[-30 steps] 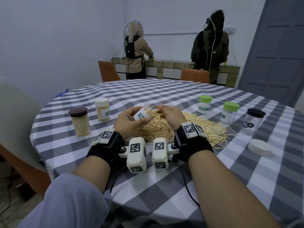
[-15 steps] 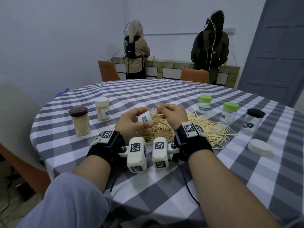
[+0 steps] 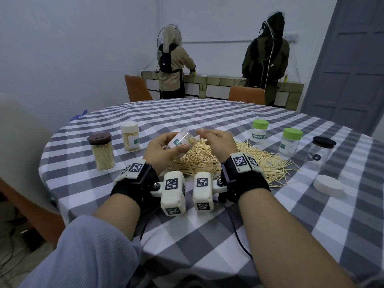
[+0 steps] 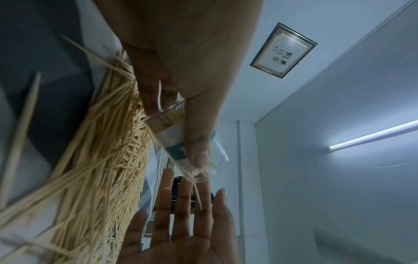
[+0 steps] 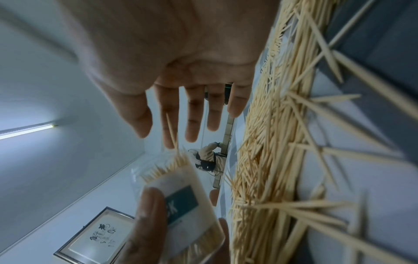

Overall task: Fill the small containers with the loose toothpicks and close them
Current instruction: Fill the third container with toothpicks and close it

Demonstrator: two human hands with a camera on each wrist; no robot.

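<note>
The left hand (image 3: 164,150) is gripping the tilted toothpick jar (image 3: 181,141) above the toothpick pile (image 3: 218,161), its mouth facing two o'clock toward the empty, spread-fingered right hand (image 3: 216,142), so protruding toothpicks (image 4: 196,187) are probably risking sliding out.

Toothpick pile (image 3: 218,161) covers the bench (image 3: 207,235) under the hands; full jars (image 3: 116,148) flank left, green-capped jars (image 3: 276,136) right; near bench lies bare.

A round table (image 3: 207,113) covered in grey-and-white checked cloth was seen before pale blue walls (image 3: 72,48). Beyond it, two orange chairs (image 3: 136,88) were placed by a tiled counter (image 3: 218,82); a grey panelled door (image 3: 351,65) stood to its right.
</note>
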